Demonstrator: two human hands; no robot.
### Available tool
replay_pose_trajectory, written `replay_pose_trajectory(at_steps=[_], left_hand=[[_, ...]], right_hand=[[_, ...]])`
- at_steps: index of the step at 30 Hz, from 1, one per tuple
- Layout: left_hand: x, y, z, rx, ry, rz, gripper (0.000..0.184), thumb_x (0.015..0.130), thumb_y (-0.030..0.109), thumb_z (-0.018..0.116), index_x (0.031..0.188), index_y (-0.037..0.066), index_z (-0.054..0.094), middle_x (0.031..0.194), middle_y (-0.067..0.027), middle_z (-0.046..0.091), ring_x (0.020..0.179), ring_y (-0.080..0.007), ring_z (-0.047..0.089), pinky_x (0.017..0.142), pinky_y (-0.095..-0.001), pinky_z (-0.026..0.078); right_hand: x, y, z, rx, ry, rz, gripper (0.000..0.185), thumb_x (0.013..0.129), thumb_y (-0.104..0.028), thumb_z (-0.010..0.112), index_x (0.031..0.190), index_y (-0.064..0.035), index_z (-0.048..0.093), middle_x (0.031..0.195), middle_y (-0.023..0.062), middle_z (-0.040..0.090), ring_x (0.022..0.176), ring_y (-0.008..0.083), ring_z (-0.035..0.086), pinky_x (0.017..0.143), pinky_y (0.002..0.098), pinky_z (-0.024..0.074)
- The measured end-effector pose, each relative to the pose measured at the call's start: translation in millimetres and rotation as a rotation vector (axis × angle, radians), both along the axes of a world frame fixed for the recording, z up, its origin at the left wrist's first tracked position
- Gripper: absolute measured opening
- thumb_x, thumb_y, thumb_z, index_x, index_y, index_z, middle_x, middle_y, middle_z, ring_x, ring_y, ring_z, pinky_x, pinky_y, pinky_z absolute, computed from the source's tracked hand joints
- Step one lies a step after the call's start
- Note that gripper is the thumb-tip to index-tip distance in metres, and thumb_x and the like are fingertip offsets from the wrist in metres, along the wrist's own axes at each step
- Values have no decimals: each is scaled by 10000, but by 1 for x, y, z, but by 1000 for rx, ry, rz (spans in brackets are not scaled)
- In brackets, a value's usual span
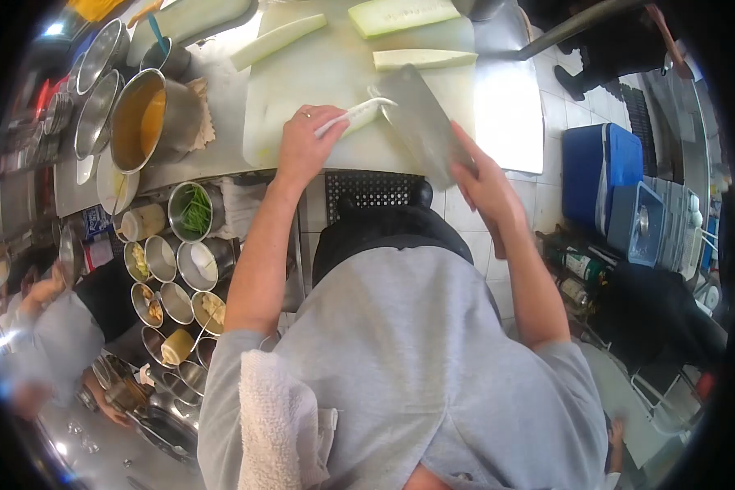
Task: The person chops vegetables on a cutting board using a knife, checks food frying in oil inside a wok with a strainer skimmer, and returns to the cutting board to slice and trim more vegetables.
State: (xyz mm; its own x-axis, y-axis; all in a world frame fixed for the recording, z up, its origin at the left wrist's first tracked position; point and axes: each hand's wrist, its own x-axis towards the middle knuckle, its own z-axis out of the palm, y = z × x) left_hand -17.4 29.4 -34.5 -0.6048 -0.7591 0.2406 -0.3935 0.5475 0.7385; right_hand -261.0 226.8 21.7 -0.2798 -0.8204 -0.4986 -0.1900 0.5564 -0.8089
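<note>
My left hand (309,139) is closed around a long pale-green melon wedge (359,118) on the white cutting board (290,94). In my right hand (492,184) is the handle of a broad cleaver (418,122). The cleaver's blade slants across the board's front edge, its far end touching or very near the wedge's right tip; which of the two I cannot tell. Further back lie more melon pieces: a long one (279,41) to the left, a thick one (404,16) at the top, and a thinner one (425,59) below it.
A pot of orange liquid (145,118) stands left of the board. Metal containers hold chopped greens (194,214) and other ingredients. A blue cooler (596,175) sits on the floor to the right. Co-workers (49,322) are at the left, and another person's legs (584,69) show top right.
</note>
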Motion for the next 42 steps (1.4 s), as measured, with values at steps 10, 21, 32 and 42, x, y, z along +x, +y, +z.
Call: replay_pose_trajectory(at_steps=[10, 21, 32, 42], left_hand=[[24, -1, 27, -4, -175, 4, 215, 836, 164, 756, 987, 13, 738, 940, -127, 722, 835, -228, 664, 760, -317, 526], [32, -2, 29, 104, -178, 11, 230, 834, 172, 755, 986, 0, 738, 878, -141, 720, 720, -221, 667, 699, -320, 531], [34, -6, 35, 152, -190, -1, 215, 825, 167, 753, 968, 6, 747, 898, -169, 727, 766, -279, 702, 732, -351, 550], [32, -11, 38, 60, -220, -90, 203, 833, 167, 751, 949, 0, 749, 860, -145, 716, 759, -248, 687, 735, -330, 536]], right_hand=[[19, -24, -3, -12, -83, -4, 680, 960, -59, 591, 1551, -296, 355, 606, 8, 457, 482, 104, 420, 436, 295, 408], [49, -17, -15, -40, -204, -32, 679, 956, -40, 566, 1555, -278, 351, 592, 1, 446, 473, 103, 411, 435, 288, 395], [76, -18, -20, -74, -148, -12, 674, 960, -54, 571, 1559, -256, 341, 573, 3, 448, 455, 108, 400, 433, 294, 389], [100, -25, -15, -38, -256, -14, 686, 970, -37, 543, 1571, -268, 306, 574, 3, 434, 464, 107, 403, 434, 294, 405]])
